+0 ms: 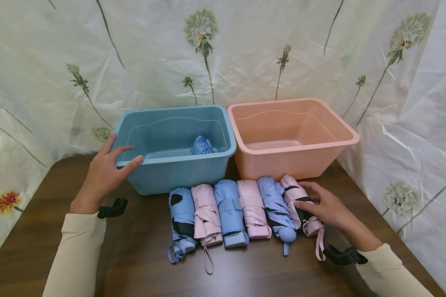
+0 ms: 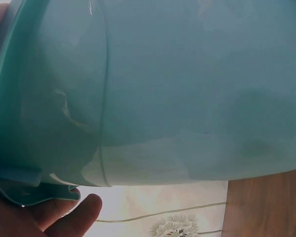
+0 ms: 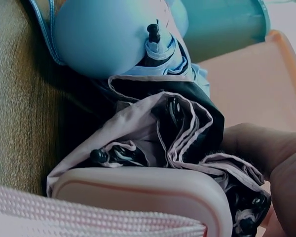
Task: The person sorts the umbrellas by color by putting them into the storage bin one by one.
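My left hand (image 1: pixel 105 173) grips the front left corner of the blue bin (image 1: pixel 178 175), its thumb along the front rim. A finger shows by the rim (image 2: pixel 34 197) in the left wrist view. My right hand (image 1: pixel 328 206) holds the pink folded umbrella (image 1: pixel 295 192) at the right end of a row, thumb on its near side. That umbrella's pale handle end (image 3: pixel 143 192) and wrist strap (image 3: pixel 89 217) fill the lower right wrist view. Left of it lies a blue folded umbrella (image 1: pixel 276 202) with a round handle (image 3: pixel 101 37).
The row continues left with a pink umbrella (image 1: pixel 250 202), a blue one (image 1: pixel 230 206), another pink one (image 1: pixel 206 210) and a blue one (image 1: pixel 182 212). Blue fabric (image 1: pixel 202 145) lies inside the blue bin. An orange bin (image 1: pixel 278 161) stands beside it on the brown table (image 1: pixel 141 255).
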Available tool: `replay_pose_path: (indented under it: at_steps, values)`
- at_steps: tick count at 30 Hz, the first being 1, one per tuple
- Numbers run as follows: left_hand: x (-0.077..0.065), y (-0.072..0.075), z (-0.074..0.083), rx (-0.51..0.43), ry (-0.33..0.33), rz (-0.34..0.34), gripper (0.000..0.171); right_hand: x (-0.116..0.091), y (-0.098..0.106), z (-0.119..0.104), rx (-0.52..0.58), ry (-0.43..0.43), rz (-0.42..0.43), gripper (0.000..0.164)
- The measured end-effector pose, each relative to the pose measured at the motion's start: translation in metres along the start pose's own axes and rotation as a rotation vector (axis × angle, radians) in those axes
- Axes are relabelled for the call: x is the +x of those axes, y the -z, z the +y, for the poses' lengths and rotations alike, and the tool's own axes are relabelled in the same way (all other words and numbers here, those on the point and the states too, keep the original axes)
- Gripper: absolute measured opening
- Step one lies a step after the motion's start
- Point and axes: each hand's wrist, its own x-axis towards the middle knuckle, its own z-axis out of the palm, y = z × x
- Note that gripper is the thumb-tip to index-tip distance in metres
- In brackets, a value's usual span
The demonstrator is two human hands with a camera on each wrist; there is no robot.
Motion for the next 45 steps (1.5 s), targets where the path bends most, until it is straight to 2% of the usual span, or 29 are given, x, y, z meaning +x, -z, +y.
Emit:
replay_pose_path:
  at_steps: [12,29,45]
  values:
    - [0.002,0.000,0.001,-0.004,0.001,0.001,0.064,0.002,-0.001,0.002,0.158,-0.033,-0.013,0.073]
    - [0.001,0.000,0.001,-0.005,0.002,-0.004,0.063,-0.001,-0.003,0.005,0.129,-0.030,0.007,0.071]
    - [0.000,0.000,0.000,-0.005,0.006,0.001,0.063,-0.012,0.007,0.002,0.127,-0.020,0.073,0.071]
